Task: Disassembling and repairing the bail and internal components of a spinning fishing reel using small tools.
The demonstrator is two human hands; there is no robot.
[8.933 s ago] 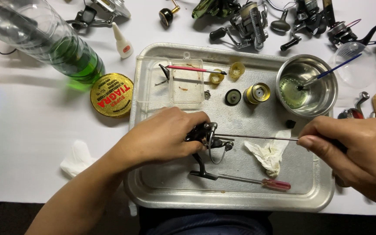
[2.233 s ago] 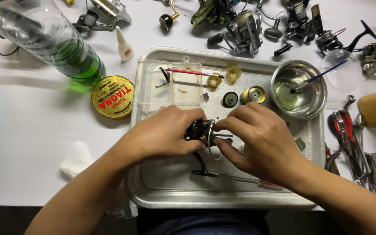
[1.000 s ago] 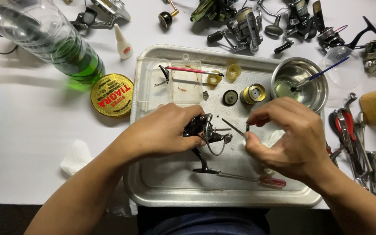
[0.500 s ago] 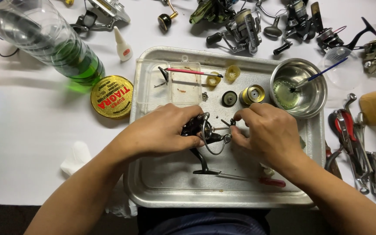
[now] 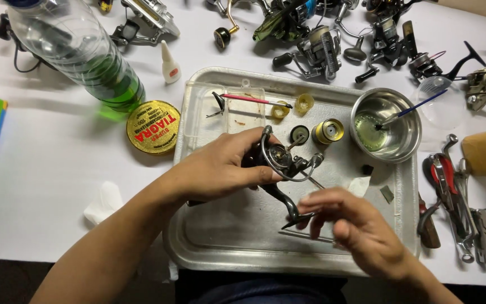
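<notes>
- Spinning reel (image 5: 281,163) held above the middle of the metal tray (image 5: 237,247); bail wire and handle stem exposed; judged compact, stiff metal, fairly weighty, likely greasy and slippery; thin bail judged bendable.
- Left hand (image 5: 217,169) wrapped around the reel body from the left, fingers pressed closed; best hold judged at the body, not the wire.
- Right hand (image 5: 355,225) near and right of the reel, blurred; fingers loosely curled; grip on anything cannot be told.
- White table crowded; steel bowl (image 5: 386,124) far right on tray; gold spool (image 5: 328,130) beside it; green-tinted bottle (image 5: 80,53) far left; pliers (image 5: 451,186) right.
</notes>
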